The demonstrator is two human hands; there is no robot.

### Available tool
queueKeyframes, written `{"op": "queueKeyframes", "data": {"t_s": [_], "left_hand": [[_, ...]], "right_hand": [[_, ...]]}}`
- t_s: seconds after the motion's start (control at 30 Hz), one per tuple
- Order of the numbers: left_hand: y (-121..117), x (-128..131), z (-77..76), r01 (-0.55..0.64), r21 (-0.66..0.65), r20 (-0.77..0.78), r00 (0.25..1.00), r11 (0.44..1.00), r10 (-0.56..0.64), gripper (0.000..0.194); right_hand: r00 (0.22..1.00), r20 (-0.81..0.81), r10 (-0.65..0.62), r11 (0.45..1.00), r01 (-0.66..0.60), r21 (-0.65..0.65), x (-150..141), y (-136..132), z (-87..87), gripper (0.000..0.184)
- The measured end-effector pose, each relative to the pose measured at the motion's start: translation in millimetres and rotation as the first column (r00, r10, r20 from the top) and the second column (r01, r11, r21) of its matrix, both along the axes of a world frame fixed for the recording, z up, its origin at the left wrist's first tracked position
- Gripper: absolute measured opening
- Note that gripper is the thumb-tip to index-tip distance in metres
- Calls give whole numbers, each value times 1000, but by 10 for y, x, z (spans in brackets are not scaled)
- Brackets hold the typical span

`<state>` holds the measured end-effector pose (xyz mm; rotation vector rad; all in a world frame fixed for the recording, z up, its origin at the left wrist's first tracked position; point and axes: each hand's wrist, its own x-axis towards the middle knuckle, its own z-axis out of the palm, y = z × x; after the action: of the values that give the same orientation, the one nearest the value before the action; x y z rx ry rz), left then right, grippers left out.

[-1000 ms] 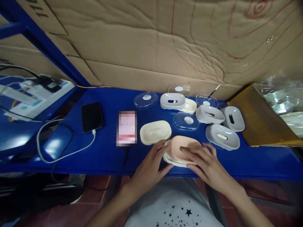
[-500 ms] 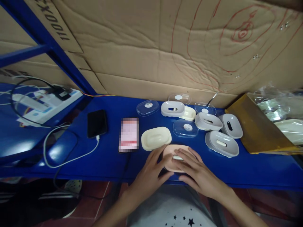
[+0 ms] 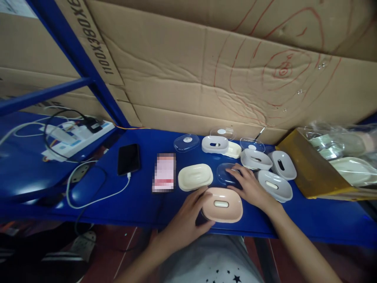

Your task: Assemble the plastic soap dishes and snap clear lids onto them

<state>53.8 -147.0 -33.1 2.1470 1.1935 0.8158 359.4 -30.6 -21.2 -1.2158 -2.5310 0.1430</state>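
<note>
On a blue desk [image 3: 141,212], a shallow cream tray [image 3: 196,177] lies flat. The left hand [image 3: 190,210] is on the near side of the cream tray, its forearm slanting up from below; the fingers curl over one end of a peach dish [image 3: 226,216] and the thumb braces its near edge, grasping it. The right hand [image 3: 251,186] reaches in to the right of the cream tray, palm down, fingers spread over a clear lid [image 3: 223,175]; whether they grip it cannot be told.

The peach dish sits nearer the wearer than the cream tray and a little to its right. It is a glossy, rounded oblong, face up, with a raised rim and a slot in its floor showing something pale. Gray dishes [image 3: 285,192] stand farther right of the cream tray.
</note>
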Motion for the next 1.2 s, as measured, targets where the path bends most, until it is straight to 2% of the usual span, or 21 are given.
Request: {"op": "queueKeyframes", "data": {"t_s": [0.1, 0.3, 0.43, 0.5, 0.57, 0.77, 0.87, 1.07, 1.2], "left_hand": [[3, -16, -19, -17, -10, 32, 999, 1000, 17, 90], [17, -58, -86, -18, 20, 67, 998, 1000, 16, 101], [23, -80, -150, -30, 25, 64, 998, 999, 29, 105], [27, -76, -187, -40, 26, 64, 997, 999, 39, 106], [33, -65, -223, -54, 25, 68, 996, 998, 52, 112], [57, -40, -252, -54, 56, 93, 994, 997, 48, 126], [65, -35, -228, -31, 77, 102, 995, 997, 23, 126], [88, -53, -222, -10, 128, 99, 995, 992, -3, 119], [106, -54, -182, 25, 167, 106, 993, 986, -43, 112]], "right_hand": [[1000, 7, -4, 1000, 4, -17, 21, -62, 55, 61], [1000, 4, -25, 996, 25, -82, 60, -39, 106, 67], [986, -167, 23, 993, -42, -111, 92, -70, 214, 63], [966, -251, 59, 993, -81, -81, 75, -169, 293, 61], [959, -266, 98, 993, -113, -43, 24, -331, 337, 62], [973, -92, 210, 977, -208, 38, -205, -772, 198, 74], [967, -60, 247, 968, -244, 50, -277, -809, 145, 79], [972, -32, 234, 967, -229, 115, -394, -800, 95, 67], [979, -24, 204, 975, -201, 98, -450, -826, 49, 67]]}}
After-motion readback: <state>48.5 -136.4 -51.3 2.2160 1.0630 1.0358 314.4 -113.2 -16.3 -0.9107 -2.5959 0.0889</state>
